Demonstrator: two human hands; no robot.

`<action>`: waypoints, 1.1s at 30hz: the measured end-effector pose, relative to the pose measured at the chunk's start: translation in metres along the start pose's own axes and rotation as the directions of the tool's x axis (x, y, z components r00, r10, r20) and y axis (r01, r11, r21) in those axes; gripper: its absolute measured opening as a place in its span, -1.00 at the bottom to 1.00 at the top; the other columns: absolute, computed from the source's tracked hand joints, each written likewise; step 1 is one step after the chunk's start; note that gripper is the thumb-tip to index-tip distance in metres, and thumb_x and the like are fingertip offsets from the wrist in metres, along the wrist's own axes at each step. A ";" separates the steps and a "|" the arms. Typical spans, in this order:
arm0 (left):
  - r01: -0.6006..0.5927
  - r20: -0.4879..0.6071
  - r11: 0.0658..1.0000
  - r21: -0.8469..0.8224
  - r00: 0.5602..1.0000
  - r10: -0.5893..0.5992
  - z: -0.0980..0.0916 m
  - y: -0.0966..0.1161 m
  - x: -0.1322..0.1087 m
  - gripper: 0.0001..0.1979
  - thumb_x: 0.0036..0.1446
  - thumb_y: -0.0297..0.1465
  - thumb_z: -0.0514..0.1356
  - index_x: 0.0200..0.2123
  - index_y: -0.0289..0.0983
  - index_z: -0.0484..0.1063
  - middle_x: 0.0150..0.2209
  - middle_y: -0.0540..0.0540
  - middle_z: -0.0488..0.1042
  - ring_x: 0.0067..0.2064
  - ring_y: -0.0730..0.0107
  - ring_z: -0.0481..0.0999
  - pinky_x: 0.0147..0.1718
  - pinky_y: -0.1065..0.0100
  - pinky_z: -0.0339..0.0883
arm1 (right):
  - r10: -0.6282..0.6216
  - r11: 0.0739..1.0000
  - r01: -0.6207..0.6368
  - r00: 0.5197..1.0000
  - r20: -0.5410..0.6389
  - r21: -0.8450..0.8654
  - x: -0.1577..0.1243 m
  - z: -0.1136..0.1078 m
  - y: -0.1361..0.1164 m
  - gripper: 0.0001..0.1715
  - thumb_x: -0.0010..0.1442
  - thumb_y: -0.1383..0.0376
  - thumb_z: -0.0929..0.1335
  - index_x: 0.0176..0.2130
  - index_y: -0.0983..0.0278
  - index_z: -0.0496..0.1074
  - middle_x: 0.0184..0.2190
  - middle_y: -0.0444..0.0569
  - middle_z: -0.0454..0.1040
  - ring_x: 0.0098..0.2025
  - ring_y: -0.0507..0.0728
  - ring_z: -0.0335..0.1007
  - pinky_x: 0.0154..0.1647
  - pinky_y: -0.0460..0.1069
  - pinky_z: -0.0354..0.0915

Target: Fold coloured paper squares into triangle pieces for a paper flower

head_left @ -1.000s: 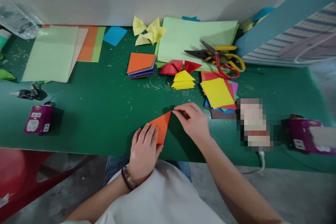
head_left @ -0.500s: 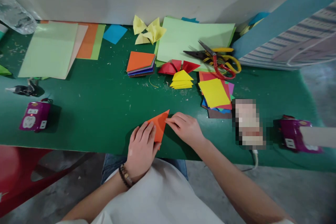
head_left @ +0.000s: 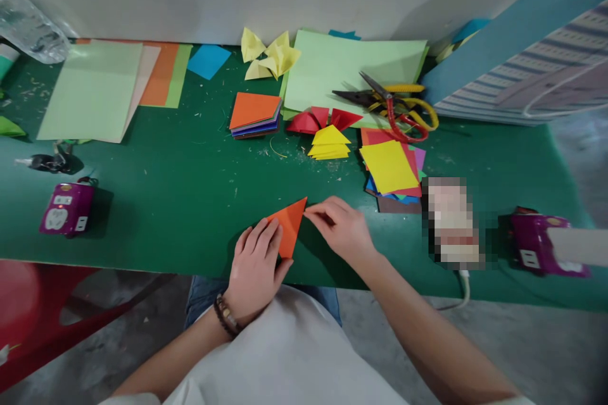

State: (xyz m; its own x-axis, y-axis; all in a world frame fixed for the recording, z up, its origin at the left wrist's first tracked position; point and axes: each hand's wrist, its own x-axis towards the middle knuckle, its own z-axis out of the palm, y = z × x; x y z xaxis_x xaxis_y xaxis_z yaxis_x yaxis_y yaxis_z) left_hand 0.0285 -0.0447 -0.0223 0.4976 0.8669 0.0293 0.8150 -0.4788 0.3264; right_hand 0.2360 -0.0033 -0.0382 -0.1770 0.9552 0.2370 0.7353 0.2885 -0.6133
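Observation:
A folded sheet of orange paper [head_left: 291, 231] lies near the front edge of the green table, a pointed corner facing away from me. My left hand [head_left: 256, 266] rests flat over its left part, fingers stretched out and pressing it down, so that part is hidden. At the right edge, just below the far corner, my right hand [head_left: 344, 228] has thumb and forefinger pinched together on the paper's rim. Beyond the hands sit folded yellow pieces [head_left: 330, 143] and folded red pieces [head_left: 325, 120].
An orange-topped paper stack [head_left: 255, 112] and a yellow-topped stack [head_left: 389, 168] lie farther back. Pliers and scissors [head_left: 394, 104] rest on pale green sheets [head_left: 323, 69]. Purple boxes [head_left: 68, 207] stand at either side; a blurred-out object with a cable [head_left: 465, 285] is right.
My right hand has shifted slightly up and to the right along the paper's edge, toward the far corner. My left hand stays on the orange paper.

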 end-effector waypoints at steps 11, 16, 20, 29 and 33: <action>-0.010 0.033 1.000 -0.022 0.999 0.010 -0.002 -0.002 -0.001 -0.37 0.20 -0.12 0.11 0.23 -0.36 0.18 0.24 -0.23 0.24 0.28 0.06 0.13 0.21 0.04 0.06 | -0.227 0.963 0.247 0.960 0.164 -0.112 -0.027 0.011 -0.017 -0.69 0.31 0.30 0.25 -0.43 0.22 0.46 -0.50 -0.10 0.48 -0.43 0.04 0.37 -0.38 -0.03 0.20; -0.008 0.049 0.999 -0.052 0.999 0.011 -0.004 -0.004 0.000 -0.38 0.19 -0.13 0.13 0.22 -0.33 0.20 0.24 -0.22 0.24 0.29 0.08 0.12 0.22 0.06 0.05 | -0.172 0.985 0.167 0.972 0.159 0.046 -0.035 0.008 -0.022 -0.77 0.28 0.25 0.29 -0.38 0.19 0.49 -0.49 -0.14 0.49 -0.42 0.03 0.39 -0.37 -0.03 0.23; -0.015 0.059 0.997 -0.078 0.998 0.020 -0.006 -0.005 0.000 -0.36 0.18 -0.15 0.16 0.24 -0.32 0.17 0.25 -0.25 0.22 0.30 0.05 0.10 0.23 0.04 0.04 | 0.023 1.000 -0.023 1.000 -0.018 0.012 -0.033 0.006 -0.019 -0.78 0.27 0.24 0.31 -0.37 0.19 0.50 -0.49 -0.09 0.50 -0.42 0.06 0.41 -0.38 -0.02 0.27; -0.061 0.055 0.994 -0.094 0.996 0.066 -0.016 -0.016 0.001 -0.51 0.27 -0.47 0.00 0.26 -0.25 0.12 0.33 -0.16 0.09 0.38 0.18 -0.09 0.29 0.01 -0.05 | 0.167 0.984 -0.153 0.971 -0.171 0.093 -0.028 0.007 -0.018 -0.88 0.24 0.27 0.32 -0.21 0.18 0.46 -0.35 -0.06 0.47 -0.41 0.06 0.39 -0.41 -0.01 0.36; -0.013 -0.095 0.995 -0.096 0.996 0.004 -0.024 -0.023 0.001 -0.55 0.25 -0.54 -0.02 0.19 -0.18 0.21 0.31 -0.16 0.11 0.36 0.18 -0.01 0.26 -0.02 0.02 | 0.145 0.989 -0.134 0.961 -0.236 0.064 -0.026 0.006 -0.015 -0.76 0.23 0.31 0.32 -0.09 0.14 0.45 -0.21 -0.01 0.48 -0.28 0.12 0.43 -0.25 0.07 0.41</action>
State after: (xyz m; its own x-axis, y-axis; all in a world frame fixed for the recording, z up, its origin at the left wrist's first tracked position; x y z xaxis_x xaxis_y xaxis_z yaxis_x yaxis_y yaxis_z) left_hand 0.0030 -0.0290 -0.0072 0.4707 0.8741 0.1199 0.7760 -0.4748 0.4152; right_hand 0.2254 -0.0320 -0.0398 0.0907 0.9443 0.3162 0.7090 0.1617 -0.6864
